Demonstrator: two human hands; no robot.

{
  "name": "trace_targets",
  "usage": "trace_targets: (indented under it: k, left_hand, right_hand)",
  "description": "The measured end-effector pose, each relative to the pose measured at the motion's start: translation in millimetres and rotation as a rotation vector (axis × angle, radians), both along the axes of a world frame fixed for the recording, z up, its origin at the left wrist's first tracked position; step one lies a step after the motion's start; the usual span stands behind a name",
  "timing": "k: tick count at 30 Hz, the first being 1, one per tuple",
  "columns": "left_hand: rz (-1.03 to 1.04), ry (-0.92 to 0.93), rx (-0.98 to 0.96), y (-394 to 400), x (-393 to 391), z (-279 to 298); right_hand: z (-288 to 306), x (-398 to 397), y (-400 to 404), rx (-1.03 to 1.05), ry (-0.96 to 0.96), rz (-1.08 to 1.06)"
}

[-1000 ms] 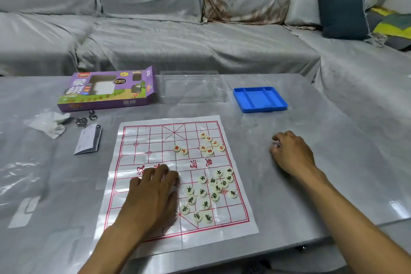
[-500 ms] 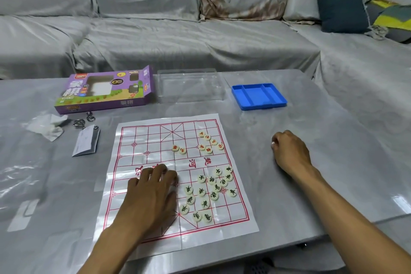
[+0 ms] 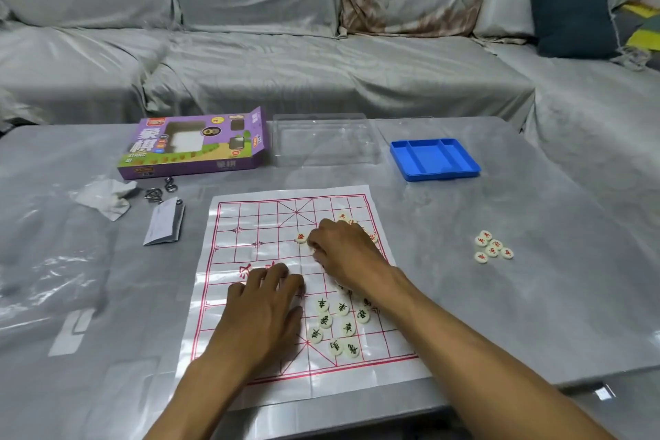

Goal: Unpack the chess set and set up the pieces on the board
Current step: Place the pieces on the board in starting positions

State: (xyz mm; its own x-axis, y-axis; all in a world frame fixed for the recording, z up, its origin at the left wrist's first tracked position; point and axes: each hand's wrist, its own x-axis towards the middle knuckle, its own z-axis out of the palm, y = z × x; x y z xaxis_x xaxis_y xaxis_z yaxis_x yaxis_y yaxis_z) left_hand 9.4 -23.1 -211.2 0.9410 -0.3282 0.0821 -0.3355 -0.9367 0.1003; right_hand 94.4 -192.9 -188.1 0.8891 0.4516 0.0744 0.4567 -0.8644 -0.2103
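Five red pieces point(image 3: 493, 246) set aside on table; we sort. Left hand point(image 3: 264, 307) flat on board point(image 3: 250, 225); right hand point(image 3: 343, 250) curled over red cluster, grasp unclear. Next: pick singly.

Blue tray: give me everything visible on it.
The blue tray looks like moulded plastic, square with a raised rim, split into three compartments, all apparently empty. It lies flat on the grey table, beyond the board's far right corner, right of the clear lid. No hand touches it.
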Motion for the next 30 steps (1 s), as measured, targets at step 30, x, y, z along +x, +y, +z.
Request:
trace_targets:
  k: [30]
  left_hand:
    - [0.039, -0.001, 0.017, -7, 2, -1]
  right_hand:
    - [-7, -6, -246, 0.037, 0.071, -0.646]
